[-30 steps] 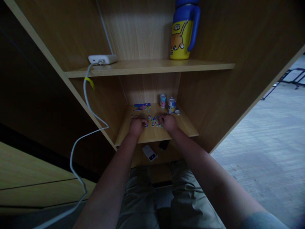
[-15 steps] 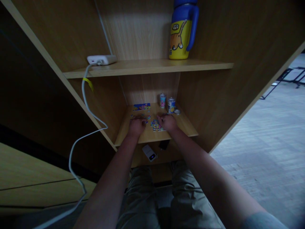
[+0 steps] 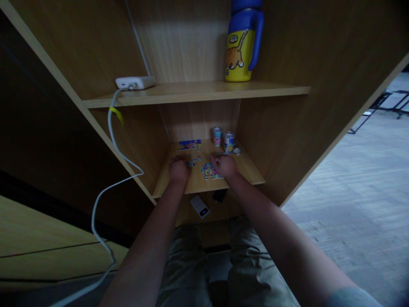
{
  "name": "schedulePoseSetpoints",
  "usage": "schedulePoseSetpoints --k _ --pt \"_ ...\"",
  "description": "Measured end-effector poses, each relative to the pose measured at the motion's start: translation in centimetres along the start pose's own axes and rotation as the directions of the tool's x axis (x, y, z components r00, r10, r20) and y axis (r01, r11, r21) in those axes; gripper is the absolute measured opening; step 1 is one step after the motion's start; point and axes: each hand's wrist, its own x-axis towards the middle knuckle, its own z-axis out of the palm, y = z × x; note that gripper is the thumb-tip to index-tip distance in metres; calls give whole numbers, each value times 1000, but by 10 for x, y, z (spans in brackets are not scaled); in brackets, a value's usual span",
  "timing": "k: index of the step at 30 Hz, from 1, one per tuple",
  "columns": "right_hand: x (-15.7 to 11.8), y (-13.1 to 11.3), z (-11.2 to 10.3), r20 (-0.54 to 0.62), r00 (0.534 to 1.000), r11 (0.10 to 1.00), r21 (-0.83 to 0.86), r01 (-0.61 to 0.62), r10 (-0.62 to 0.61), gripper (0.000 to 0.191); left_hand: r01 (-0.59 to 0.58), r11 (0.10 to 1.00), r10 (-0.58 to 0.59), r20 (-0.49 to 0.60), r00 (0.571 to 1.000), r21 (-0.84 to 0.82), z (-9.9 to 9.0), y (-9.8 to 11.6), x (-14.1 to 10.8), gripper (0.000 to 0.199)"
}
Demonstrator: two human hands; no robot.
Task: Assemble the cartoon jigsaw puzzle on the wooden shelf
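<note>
On the lower shelf board, my left hand rests at the left with its fingers curled downward; whatever they may hold is hidden. Just right of it lie several loose jigsaw pieces. My right hand is closed at the right edge of a partly joined jigsaw puzzle, thumb and forefinger close together, and anything between them is too small to make out. Part of the puzzle is covered by this hand. A colourful picture card lies flat behind the pieces.
Behind my right hand stand two small printed cans, with a round lid beside them. The upper shelf overhangs, carrying a blue-yellow bottle and a white device with a hanging cable. A power bank lies below.
My left hand has shifted a little left, uncovering some loose pieces beside it. My right hand stays at the joined puzzle. The whole view has tilted slightly.
</note>
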Motion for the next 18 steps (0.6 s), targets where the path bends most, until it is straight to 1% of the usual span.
schedulePoseSetpoints --k 2,4,7,9,10,13,16,18 --pt "1 1 1 -22 1000 1000 -10 -7 7 69 37 999 -37 9 999 1 -1 0 0 36" --pt "2 2 2 -39 999 1000 -16 -20 19 68 48 998 -48 5 999 -29 -3 0 0 37" --pt "3 4 2 -47 998 999 -19 -34 33 70 -26 994 26 -5 1000 -110 -4 -1 -2 36" --pt "4 5 1 -51 998 999 -22 -30 28 69 -89 986 88 -15 996 -140 -4 -2 -2 34" --pt "4 5 0 -53 998 999 -24 -32 31 69 -103 984 101 -18 995 -143 -3 -3 -2 32" --pt "5 6 0 -51 997 998 -22 -66 65 69 -84 987 82 -23 996 -134 2 -4 -1 29" --pt "5 6 1 -61 993 994 -22 -104 103 69 -76 989 74 -19 997 -128 5 -4 -2 32" --pt "6 6 2 -75 989 991 -28 -132 130 67 -40 991 35 -44 998 -126 5 -5 -3 37"
